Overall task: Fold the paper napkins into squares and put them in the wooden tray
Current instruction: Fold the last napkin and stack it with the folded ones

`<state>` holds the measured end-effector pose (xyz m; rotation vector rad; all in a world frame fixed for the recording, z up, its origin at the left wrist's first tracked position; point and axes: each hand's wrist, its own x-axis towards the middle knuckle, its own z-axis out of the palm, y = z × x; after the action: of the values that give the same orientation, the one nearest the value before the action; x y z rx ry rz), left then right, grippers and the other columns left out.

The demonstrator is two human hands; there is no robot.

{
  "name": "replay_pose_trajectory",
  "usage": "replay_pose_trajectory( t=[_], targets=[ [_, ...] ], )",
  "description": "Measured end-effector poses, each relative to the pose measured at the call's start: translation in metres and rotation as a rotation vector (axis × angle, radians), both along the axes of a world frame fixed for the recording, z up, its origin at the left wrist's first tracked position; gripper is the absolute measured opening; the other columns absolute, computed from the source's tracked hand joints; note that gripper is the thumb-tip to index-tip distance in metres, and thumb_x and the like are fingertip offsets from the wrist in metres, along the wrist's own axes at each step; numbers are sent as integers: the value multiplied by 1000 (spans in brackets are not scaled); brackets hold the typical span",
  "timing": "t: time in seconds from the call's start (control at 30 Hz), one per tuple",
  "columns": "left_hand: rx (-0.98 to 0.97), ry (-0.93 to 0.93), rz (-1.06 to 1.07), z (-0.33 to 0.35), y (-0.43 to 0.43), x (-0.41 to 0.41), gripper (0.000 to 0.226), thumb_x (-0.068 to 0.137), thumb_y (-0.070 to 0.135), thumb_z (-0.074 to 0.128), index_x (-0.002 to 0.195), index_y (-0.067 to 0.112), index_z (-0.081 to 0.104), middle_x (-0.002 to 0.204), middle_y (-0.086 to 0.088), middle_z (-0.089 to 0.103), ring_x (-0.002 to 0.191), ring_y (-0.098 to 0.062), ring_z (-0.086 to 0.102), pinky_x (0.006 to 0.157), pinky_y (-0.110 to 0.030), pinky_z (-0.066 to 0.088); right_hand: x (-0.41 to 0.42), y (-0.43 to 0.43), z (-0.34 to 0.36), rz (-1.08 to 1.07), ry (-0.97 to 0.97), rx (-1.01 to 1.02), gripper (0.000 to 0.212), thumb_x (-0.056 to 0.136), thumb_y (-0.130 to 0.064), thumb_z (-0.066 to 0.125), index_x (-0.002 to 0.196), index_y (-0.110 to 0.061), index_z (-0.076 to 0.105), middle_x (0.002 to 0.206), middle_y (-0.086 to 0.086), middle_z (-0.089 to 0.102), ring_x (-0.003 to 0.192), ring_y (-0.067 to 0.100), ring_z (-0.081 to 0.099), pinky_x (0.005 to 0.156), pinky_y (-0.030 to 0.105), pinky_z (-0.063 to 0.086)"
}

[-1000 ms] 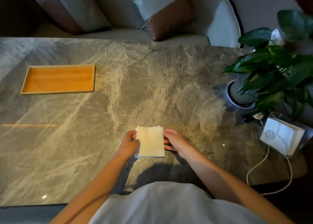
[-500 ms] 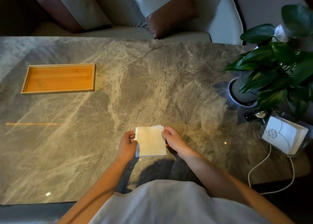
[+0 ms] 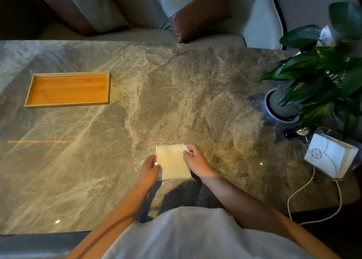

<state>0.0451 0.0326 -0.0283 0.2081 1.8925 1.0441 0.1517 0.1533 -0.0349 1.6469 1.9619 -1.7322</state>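
A white paper napkin (image 3: 172, 161), folded to a near square, lies on the marble table close to the front edge. My left hand (image 3: 149, 168) holds its left edge with curled fingers. My right hand (image 3: 195, 160) pinches its upper right corner, where loose layers stick out. The wooden tray (image 3: 29, 91) sits far to the left at mid-table, with nothing inside it.
A clear holder with a pack of white napkins (image 3: 331, 156) stands at the right edge, a white cable (image 3: 293, 196) trailing off it. A potted plant (image 3: 313, 82) fills the right side. A sofa with cushions (image 3: 195, 9) lies beyond the table's far edge.
My right hand has slid up from the napkin's right side to its upper right corner. The napkin and my left hand have stayed almost in place.
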Motion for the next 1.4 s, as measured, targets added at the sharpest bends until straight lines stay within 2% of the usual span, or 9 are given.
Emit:
replay_pose_trajectory(
  t=[0.23, 0.43, 0.63, 0.7, 0.8, 0.93, 1.17, 1.33, 1.4],
  targets=[
    [-17, 3, -44, -2, 0, -1, 34, 87, -6, 40, 114, 10, 52, 100, -4, 60, 92, -21, 55, 76, -30, 44, 2, -1, -3, -17, 12, -14, 39, 97, -18, 47, 135, -12, 41, 141, 11, 42, 128, 25, 44, 110, 42, 35],
    [-111, 29, -65, -8, 2, -7, 24, 85, -4, 48, 77, 18, 43, 92, -11, 45, 84, -20, 40, 68, -30, 33, 14, -7, -5, 494, -89, 579, 48, 84, -18, 59, 129, -30, 46, 122, 0, 38, 116, 20, 38, 88, 39, 47],
    [-215, 5, -120, -8, 7, -8, 22, 86, 0, 46, 75, 19, 44, 96, -14, 50, 85, -22, 45, 75, -31, 35, 17, -13, -19, 682, -256, 575, 65, 81, -19, 67, 135, -35, 34, 128, 0, 34, 121, 21, 34, 91, 38, 45],
    [-225, -34, -108, -6, 10, -8, 13, 88, 4, 46, 96, 13, 51, 103, -14, 53, 92, -25, 50, 77, -33, 40, 16, -13, -20, 679, -258, 574, 66, 80, -19, 68, 134, -35, 33, 128, 0, 34, 121, 21, 35, 90, 37, 44],
    [-235, -66, -92, -6, 17, -8, 40, 89, 9, 51, 128, 0, 42, 118, -20, 56, 105, -34, 57, 84, -40, 48, 15, -13, -21, 671, -263, 589, 67, 80, -19, 69, 134, -36, 32, 128, 0, 34, 120, 21, 35, 90, 38, 45],
    [-201, -103, -103, -4, 25, -6, 35, 88, 12, 55, 118, -5, 53, 100, -19, 61, 84, -28, 57, 71, -32, 46, 16, -15, -22, 665, -278, 589, 68, 82, -20, 68, 136, -37, 31, 129, -1, 33, 120, 20, 34, 92, 38, 44],
    [-170, -49, -2, -7, 28, -5, 23, 85, 3, 58, 106, -5, 62, 88, -14, 60, 77, -25, 56, 68, -31, 45, 16, -14, -25, 669, -276, 579, 69, 81, -21, 69, 135, -38, 30, 128, -1, 32, 118, 22, 34, 88, 39, 42],
    [-90, -221, 176, -4, 23, 1, 12, 85, 0, 57, 88, 6, 67, 74, -13, 62, 61, -23, 54, 47, -21, 44, 18, -13, -31, 660, -246, 557, 68, 81, -22, 67, 136, -38, 31, 130, -1, 30, 119, 23, 33, 91, 40, 41],
    [-102, -254, 156, -2, 22, 3, 14, 87, 4, 54, 93, 11, 65, 74, -10, 62, 63, -21, 55, 51, -24, 45, 19, -10, -32, 664, -222, 518, 66, 81, -24, 65, 136, -38, 32, 130, -2, 30, 121, 22, 32, 94, 40, 40]
  ],
)
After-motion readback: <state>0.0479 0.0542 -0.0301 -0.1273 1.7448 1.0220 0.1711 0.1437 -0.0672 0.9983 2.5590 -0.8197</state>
